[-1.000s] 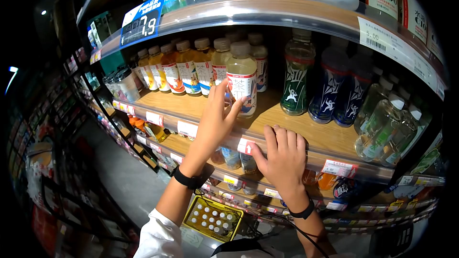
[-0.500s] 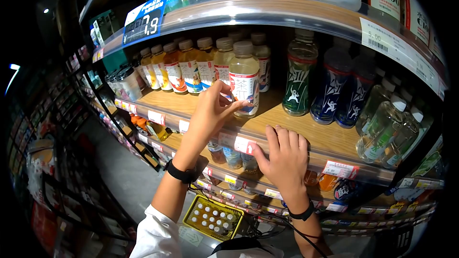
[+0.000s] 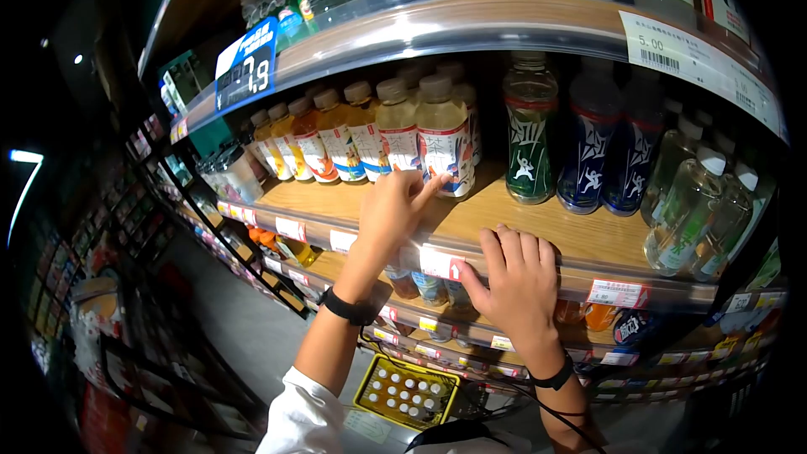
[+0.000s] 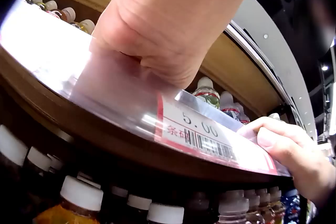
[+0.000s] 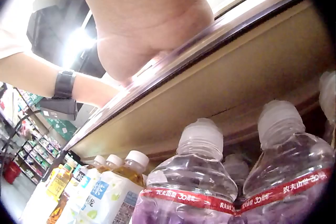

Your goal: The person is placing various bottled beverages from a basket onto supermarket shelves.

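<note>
A clear tea bottle [image 3: 447, 139] with pale drink and a white, red-topped label stands upright at the right front of a row of similar bottles [image 3: 338, 147]. My left hand [image 3: 393, 208] is at its foot. The thumb tip lies against the lower label; the other fingers are bent beside the neighbouring bottle, their tips hidden. In the left wrist view that hand's heel [image 4: 157, 35] overlaps the shelf's clear front strip. My right hand [image 3: 517, 290] rests on the wooden shelf's edge [image 3: 580, 273], fingers flat on top, thumb to the left.
Green [image 3: 530, 143] and dark blue bottles [image 3: 586, 151] stand farther right, then clear bottles [image 3: 691, 210]. An upper shelf [image 3: 420, 29] hangs above. Bottles with red bands [image 5: 191, 198] fill the shelf below. On the floor is a yellow crate [image 3: 361, 395] of white-capped bottles.
The tea bottle has slid back, level with its neighbour. My left hand's fingers have drawn in from its side, the thumb staying at its front. The right hand stays put; the head view shifts.
</note>
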